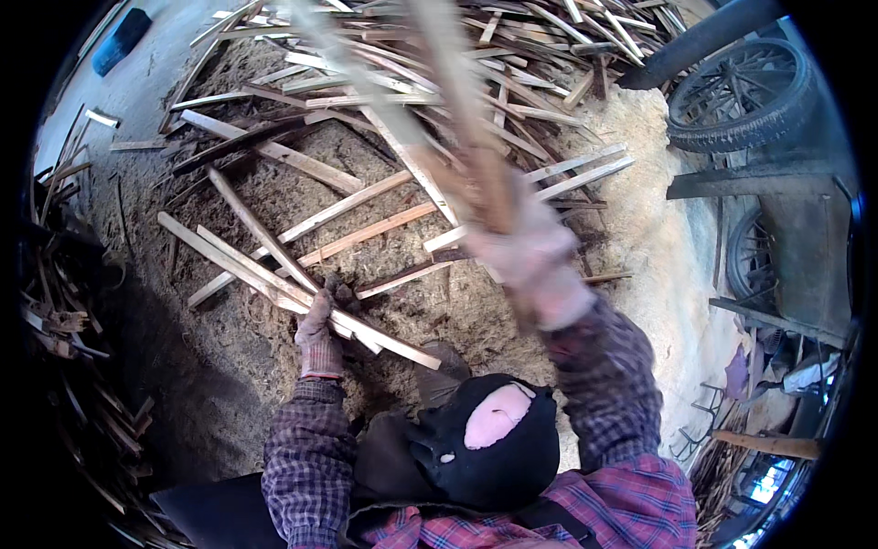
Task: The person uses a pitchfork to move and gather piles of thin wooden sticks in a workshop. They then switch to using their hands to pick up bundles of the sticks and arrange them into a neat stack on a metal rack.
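Note:
My left hand (pixel 317 346), in a soiled work glove, is closed around a few long, pale wood strips (pixel 242 265) slanting low over the sawdust. A darker strip (pixel 251 215) crosses them close to the fingers. My right hand (pixel 530 252), gloved too and smeared by motion, grips a couple of wood strips (pixel 489 174) that point up and away, blurred toward the far edge. Beyond both hands, loose strips (pixel 366 197) lie crossed on the sawdust.
A big heap of wood strips (pixel 402 59) spreads across the far side. Spoked wheels with tyres (pixel 741 96) and a metal frame (pixel 759 188) stand at the right. More scrap wood (pixel 69 320) is stacked at the left, and a blue container (pixel 121 42) sits far left.

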`<state>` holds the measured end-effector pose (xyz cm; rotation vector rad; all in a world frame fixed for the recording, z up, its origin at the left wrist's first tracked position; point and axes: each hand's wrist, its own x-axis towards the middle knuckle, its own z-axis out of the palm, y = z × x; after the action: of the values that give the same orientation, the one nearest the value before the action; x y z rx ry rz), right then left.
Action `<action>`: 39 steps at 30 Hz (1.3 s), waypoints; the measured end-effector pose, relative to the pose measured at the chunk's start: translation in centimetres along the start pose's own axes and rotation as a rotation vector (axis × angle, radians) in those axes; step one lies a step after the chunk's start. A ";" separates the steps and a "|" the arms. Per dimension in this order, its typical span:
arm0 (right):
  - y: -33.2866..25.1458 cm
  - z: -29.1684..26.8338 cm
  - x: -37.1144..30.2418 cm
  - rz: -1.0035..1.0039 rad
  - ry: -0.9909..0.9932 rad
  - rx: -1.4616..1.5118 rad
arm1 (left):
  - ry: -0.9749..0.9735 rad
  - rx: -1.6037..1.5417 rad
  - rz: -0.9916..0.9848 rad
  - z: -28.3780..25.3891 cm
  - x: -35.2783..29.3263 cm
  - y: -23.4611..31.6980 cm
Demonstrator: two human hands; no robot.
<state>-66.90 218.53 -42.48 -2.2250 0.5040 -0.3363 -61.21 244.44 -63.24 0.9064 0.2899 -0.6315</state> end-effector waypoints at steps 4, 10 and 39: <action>0.0 10.8 3.0 0.142 -0.556 -0.091 | 0.084 -0.086 0.026 2.9 -0.1 2.0; 1.6 17.7 -1.7 0.048 -0.840 -0.380 | 0.282 0.108 0.103 1.3 2.7 1.6; 26.9 -6.0 -8.8 -0.264 -0.030 -1.227 | 0.388 0.089 0.138 2.1 3.6 0.7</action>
<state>-83.68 202.70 -60.00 -3.4967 0.4433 -0.1110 -58.03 241.64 -63.29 1.1236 0.5446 -0.3392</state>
